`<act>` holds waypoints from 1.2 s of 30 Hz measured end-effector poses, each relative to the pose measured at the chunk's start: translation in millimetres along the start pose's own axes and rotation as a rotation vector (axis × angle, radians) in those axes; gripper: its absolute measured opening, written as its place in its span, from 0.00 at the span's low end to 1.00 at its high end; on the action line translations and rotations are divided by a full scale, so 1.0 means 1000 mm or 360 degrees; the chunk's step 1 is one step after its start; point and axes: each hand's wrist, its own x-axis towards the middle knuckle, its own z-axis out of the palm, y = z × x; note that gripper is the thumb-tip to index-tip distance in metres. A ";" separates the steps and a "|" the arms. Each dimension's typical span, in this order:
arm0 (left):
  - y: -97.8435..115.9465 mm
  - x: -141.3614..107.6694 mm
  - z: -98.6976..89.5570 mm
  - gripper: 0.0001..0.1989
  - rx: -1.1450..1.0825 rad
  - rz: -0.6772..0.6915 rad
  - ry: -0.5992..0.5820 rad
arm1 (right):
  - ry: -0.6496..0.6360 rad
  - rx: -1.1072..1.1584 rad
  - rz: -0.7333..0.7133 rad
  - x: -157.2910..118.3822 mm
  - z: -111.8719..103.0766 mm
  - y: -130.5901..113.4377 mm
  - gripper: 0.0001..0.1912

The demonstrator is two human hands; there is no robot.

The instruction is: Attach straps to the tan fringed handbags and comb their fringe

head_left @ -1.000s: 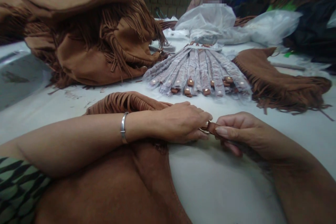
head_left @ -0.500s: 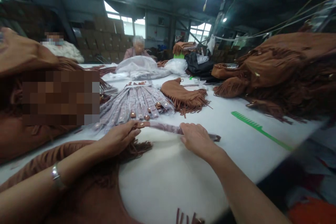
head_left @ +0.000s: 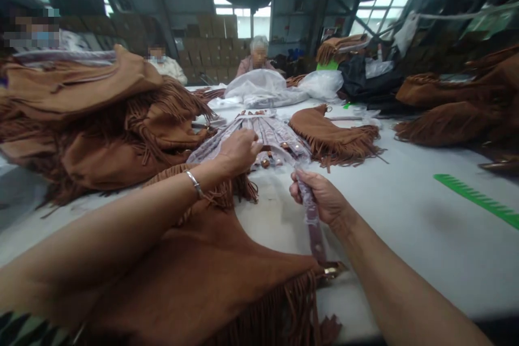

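A brown strap (head_left: 310,211) in clear plastic wrap bends between my hands. My left hand (head_left: 239,150) is closed round one end, near a bundle of wrapped straps (head_left: 279,132) fanned out behind it. My right hand (head_left: 320,194) grips the strap further along, and its other part hangs down from the fist. That lower end reaches beside the gold-coloured clasp (head_left: 332,269) of a brown fringed bag (head_left: 194,265); whether they are joined I cannot tell. The bag lies under my left forearm, nearest to me.
Brown fringed bags (head_left: 105,140) are heaped at left, with more bags (head_left: 450,124) at right. One fringed bag (head_left: 324,124) lies behind the right hand. A green comb (head_left: 474,197) rests on the white table (head_left: 405,238). People sit beyond clear plastic sheeting (head_left: 259,86).
The view has swung left. Held nearly straight between both hands before, the strap now bends, its right part hanging down. My left hand is raised further from me, and more of the bag shows.
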 end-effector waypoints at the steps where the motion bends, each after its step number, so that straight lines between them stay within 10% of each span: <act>1: 0.009 -0.010 0.003 0.12 -0.0104 -0.0008 -0.0042 | 0.0028 0.0039 -0.0002 0.002 -0.002 0.003 0.15; 6: 0.058 -0.062 0.029 0.19 -0.1163 -0.0214 -0.1281 | 0.0217 0.0361 -0.0076 0.005 -0.004 0.004 0.10; 8: 0.072 -0.074 0.045 0.16 -0.1533 -0.0334 -0.1479 | 0.0250 0.0459 -0.0133 0.005 0.000 -0.001 0.09; 14: 0.084 -0.068 0.077 0.11 -0.2209 -0.0914 -0.1233 | 0.0311 0.0524 -0.0214 0.000 -0.004 -0.015 0.07; 20: 0.077 -0.046 0.077 0.09 -0.2339 -0.0711 -0.1114 | -0.0009 0.0141 -0.0084 0.001 -0.005 -0.008 0.10; 28: 0.062 -0.029 0.056 0.12 -0.2691 -0.0690 -0.1009 | 0.0143 0.0178 0.0065 0.003 -0.005 -0.008 0.14; 36: 0.038 -0.014 0.057 0.13 -0.2933 -0.0663 -0.0573 | -0.0136 -0.0134 0.0282 -0.001 0.003 0.007 0.14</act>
